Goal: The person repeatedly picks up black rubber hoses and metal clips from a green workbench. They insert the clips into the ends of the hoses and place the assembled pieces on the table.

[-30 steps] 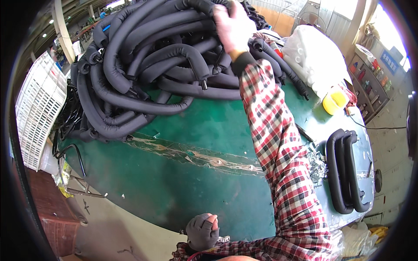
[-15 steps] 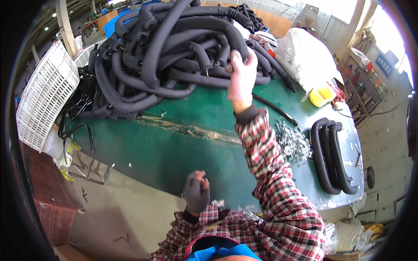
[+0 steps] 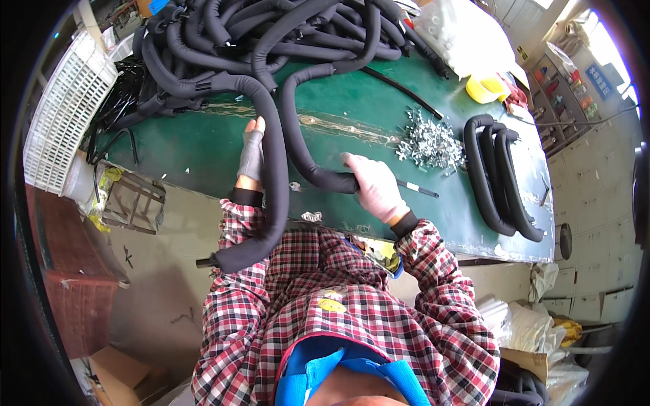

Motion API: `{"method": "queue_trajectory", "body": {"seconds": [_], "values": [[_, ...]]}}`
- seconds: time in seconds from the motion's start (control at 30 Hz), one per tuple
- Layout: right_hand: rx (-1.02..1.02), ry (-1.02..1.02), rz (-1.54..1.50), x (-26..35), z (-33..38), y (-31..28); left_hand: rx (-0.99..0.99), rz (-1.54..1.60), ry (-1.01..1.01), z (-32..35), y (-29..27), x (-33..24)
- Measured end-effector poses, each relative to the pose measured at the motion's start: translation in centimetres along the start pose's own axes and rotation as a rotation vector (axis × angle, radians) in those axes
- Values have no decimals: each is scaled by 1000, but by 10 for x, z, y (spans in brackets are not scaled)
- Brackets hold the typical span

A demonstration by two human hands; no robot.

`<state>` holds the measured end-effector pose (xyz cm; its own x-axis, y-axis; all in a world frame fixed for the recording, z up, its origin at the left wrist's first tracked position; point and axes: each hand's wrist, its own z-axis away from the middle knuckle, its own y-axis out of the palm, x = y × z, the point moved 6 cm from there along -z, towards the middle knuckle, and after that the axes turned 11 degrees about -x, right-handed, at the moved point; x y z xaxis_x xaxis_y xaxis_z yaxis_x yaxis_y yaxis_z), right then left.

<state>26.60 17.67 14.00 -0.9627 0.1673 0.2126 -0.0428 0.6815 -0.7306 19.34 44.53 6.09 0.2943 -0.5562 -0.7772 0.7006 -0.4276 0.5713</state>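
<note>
My left hand (image 3: 251, 154), in a grey glove with bare fingertips, is closed against a bent black foam-covered tube (image 3: 272, 162); the tube hides part of the fingers. This tube's near end crosses over my left forearm, a short black stub poking out. My right hand (image 3: 376, 187), in a pale pink glove, grips the end of another foam-covered length (image 3: 298, 139), which curves back toward the pile. A thin black rod (image 3: 421, 189) with a white mark sticks out to the right of that hand. Whether the two lengths join is unclear within the pile (image 3: 223, 30).
On the green table (image 3: 203, 152) lie a heap of small metal pieces (image 3: 430, 142), several bent foam-covered tubes (image 3: 484, 176) at the right, and a black rod (image 3: 406, 93). A yellow container (image 3: 484, 88) and white bag (image 3: 460, 37) stand far right. A white basket (image 3: 64, 115) is at left.
My right hand has come back from the pile toward the table's front edge with a foam-covered length. My left hand has moved forward and left to a tube. The view has shifted.
</note>
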Motion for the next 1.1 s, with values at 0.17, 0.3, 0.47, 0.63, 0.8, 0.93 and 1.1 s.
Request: {"method": "queue_trajectory", "body": {"seconds": [0.17, 0.3, 0.47, 0.63, 0.8, 0.93, 1.1], "values": [[272, 44, 135, -30, 22, -1, -30, -408, 71, 26, 13, 7], [183, -63, 134, -31, 27, -1, -95, -191, 139, 27, 6, 6], [-130, 189, 225, -55, 3, -2, -53, -188, 55, 18, 15, 6], [-535, 343, 179, -60, 31, -49, 203, 272, 33, 65, 17, -66], [21, 661, -925, -4, 78, -19, 611, 725, 166, 129, 9, -150], [45, 130, -812, 74, 62, 5, 794, 1192, 195, 163, -18, -177], [-22, -142, -401, 123, 40, -4, 960, 1352, 238, 183, -43, -153]]}}
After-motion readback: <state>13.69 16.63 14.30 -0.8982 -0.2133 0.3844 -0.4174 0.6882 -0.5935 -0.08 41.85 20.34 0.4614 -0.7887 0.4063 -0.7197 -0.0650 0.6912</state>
